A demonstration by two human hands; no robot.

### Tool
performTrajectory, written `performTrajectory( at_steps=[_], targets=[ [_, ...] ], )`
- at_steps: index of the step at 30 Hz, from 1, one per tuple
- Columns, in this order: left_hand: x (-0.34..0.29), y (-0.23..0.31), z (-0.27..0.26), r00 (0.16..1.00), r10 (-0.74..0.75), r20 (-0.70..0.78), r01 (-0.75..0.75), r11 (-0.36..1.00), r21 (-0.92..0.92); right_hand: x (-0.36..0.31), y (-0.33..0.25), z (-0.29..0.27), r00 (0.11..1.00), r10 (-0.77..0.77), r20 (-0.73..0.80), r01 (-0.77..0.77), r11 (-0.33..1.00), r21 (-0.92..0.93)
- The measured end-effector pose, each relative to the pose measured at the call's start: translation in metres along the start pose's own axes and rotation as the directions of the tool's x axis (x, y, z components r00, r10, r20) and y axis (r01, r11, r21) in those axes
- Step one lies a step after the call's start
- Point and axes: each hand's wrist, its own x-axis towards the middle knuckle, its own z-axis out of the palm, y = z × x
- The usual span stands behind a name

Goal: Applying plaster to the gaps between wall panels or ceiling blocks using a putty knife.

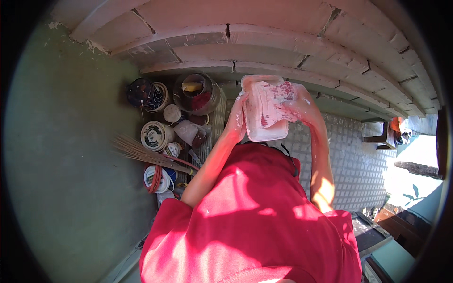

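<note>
In front of my chest is a shallow, rectangular white plastic tub (267, 135) with rounded corners. My left hand (237, 118) grips its left side, the fingers partly hidden by the rim. Across the tub lies a flat reddish piece (271, 106) smeared with white paste; whether it is a scraper or something else I cannot tell. My right hand (301, 106) closes on this piece's right end, with white smears over the fingers and wrist.
Along the green wall (71, 141) at left stand several paint buckets (154, 136), a large round container (193, 92) and a twig broom (146, 153). A ledged pinkish wall (264, 52) rises ahead. Patterned tiles (349, 155) cover the floor; a small table (380, 134) stands far right.
</note>
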Motion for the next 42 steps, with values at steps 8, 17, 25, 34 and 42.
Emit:
performTrajectory(
  at_steps=[8,17,25,34,42],
  targets=[
    [0.002,0.009,-0.013,0.996,-0.082,0.036,0.08,0.996,0.037,-0.001,-0.01,0.03,0.999,-0.029,-0.03,0.031,0.999,0.044],
    [0.002,0.016,-0.026,0.989,-0.128,0.076,0.125,0.991,0.046,0.006,-0.003,0.041,0.996,-0.059,-0.071,0.045,0.982,-0.184],
    [0.005,0.026,-0.041,0.989,-0.14,0.043,0.135,0.986,0.094,0.008,0.002,0.061,0.999,0.029,-0.023,-0.027,0.996,0.085],
    [0.005,0.025,-0.045,0.99,-0.113,0.08,0.116,0.993,-0.028,-0.016,0.005,0.052,0.988,0.139,-0.071,-0.111,0.945,0.308],
    [0.016,0.012,-0.049,0.997,-0.07,-0.021,0.068,0.993,-0.094,-0.025,0.025,0.049,0.957,0.125,-0.262,-0.009,0.916,0.402]
  ],
)
